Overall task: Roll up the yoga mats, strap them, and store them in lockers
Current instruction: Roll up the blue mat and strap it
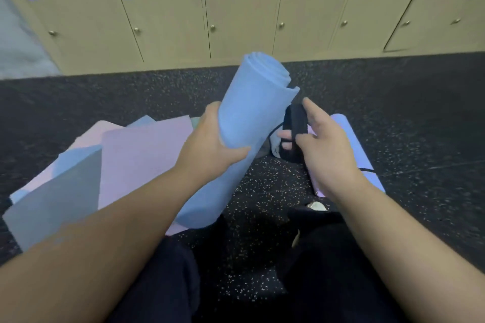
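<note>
Dark trousers (162, 283) sit nearest us. Our left hand (210, 144) wraps the rolled light-blue foam yoga mat (249, 118), tilted up toward the beige numbered lockers (168, 21). Our right hand (322, 144) pinches a black strap (295, 131) just right of it. Flat pink and blue mats (126, 160) crowd the left; speckled black floor (420, 113) lies open far right.

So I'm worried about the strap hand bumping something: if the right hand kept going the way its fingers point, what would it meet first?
Probably the rolled blue mat: the right hand, holding the black strap, points up and left toward it. Depth is unclear.
</note>
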Tool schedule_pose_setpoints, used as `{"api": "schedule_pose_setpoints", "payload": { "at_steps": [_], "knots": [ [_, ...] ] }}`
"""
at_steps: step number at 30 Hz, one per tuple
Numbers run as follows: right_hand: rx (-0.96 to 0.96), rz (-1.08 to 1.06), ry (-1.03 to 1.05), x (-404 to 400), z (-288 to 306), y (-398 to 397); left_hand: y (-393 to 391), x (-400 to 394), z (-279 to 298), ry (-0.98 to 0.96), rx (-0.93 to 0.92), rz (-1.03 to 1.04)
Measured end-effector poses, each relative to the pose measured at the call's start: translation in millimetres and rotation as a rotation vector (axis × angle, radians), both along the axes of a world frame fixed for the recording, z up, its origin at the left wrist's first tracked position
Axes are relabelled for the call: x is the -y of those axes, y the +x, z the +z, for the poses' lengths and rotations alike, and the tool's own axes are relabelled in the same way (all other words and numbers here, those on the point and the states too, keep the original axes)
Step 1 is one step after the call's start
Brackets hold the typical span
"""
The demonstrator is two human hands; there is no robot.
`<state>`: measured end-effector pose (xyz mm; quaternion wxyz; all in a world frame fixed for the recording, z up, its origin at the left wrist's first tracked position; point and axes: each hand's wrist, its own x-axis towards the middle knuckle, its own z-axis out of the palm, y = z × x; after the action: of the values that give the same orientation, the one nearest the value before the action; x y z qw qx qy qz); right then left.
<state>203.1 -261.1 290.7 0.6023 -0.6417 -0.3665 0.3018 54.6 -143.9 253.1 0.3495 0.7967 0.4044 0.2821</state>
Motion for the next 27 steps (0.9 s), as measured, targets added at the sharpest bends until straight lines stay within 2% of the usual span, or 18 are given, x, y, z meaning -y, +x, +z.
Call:
{"api": "schedule_pose_setpoints", "payload": {
  "at_steps": [3, 5, 9, 14, 22, 27],
  "knots": [
    [-0.166, -0.071, 0.159, 30, 11, -33, -18, 40, 12, -0.005, 0.087, 0.019],
    [-0.211, -0.078, 0.197, 52, 7, -48, -30, 64, 13, -0.034, 0.11, 0.045],
    [-0.146, -0.052, 0.167, 85, -2, -62, -49, 93, 12, 0.03, -0.054, 0.094],
    [0.149, -0.029, 0.143, 101, -5, -71, -71, 108, 14, 0.097, -0.063, 0.083],
    [0.081, 0.049, 0.071, 97, -10, -92, -89, 120, -3, 0.02, -0.111, 0.033],
    [0.118, 0.06, 0.017, 89, -16, -99, -91, 110, -17, -0.022, -0.098, -0.043]
  ]
}}
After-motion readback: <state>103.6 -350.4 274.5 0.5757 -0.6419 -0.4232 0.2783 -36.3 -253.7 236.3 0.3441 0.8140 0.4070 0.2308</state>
